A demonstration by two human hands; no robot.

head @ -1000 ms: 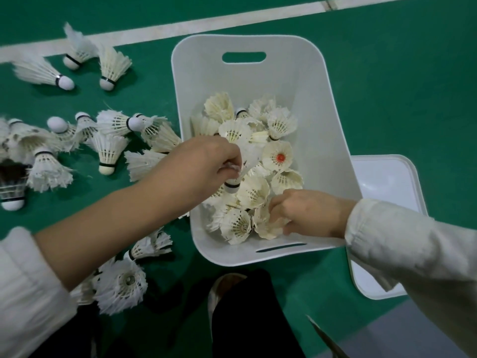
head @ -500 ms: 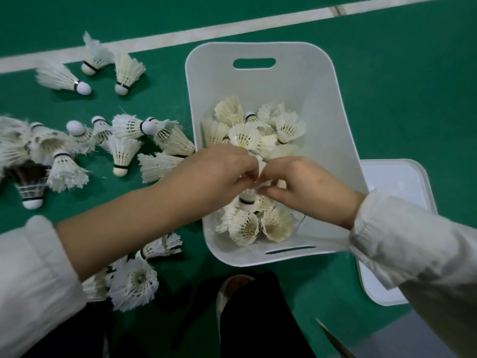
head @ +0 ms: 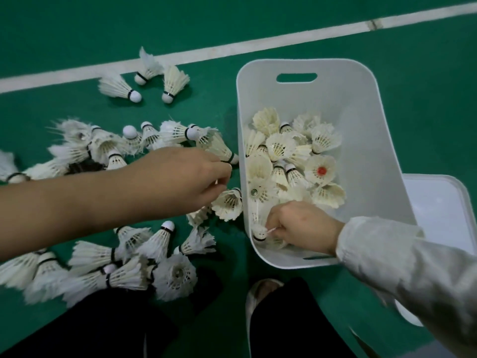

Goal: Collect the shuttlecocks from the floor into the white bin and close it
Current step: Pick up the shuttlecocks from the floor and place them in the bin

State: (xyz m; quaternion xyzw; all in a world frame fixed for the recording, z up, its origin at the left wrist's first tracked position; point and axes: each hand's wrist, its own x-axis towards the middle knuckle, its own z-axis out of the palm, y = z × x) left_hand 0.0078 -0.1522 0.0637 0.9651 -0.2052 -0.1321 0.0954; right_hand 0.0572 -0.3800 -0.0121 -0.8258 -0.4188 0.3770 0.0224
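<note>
- the left hand (head: 185, 179) curls over loose shuttlecocks (head: 144, 270) on the green floor (head: 426, 86), just beside the white bin (head: 366, 120); whether its grip holds one cannot be told
- the right hand (head: 302, 226), in the bin's near corner, pinches the corner shuttlecock (head: 259, 232)
- likely risks: the thin, ribbed feather skirts crush under a hard pinch, the round cork tips roll, and the smooth plastic bin slides when nudged
- the flat lid (head: 444, 202) lies beside the bin
</note>
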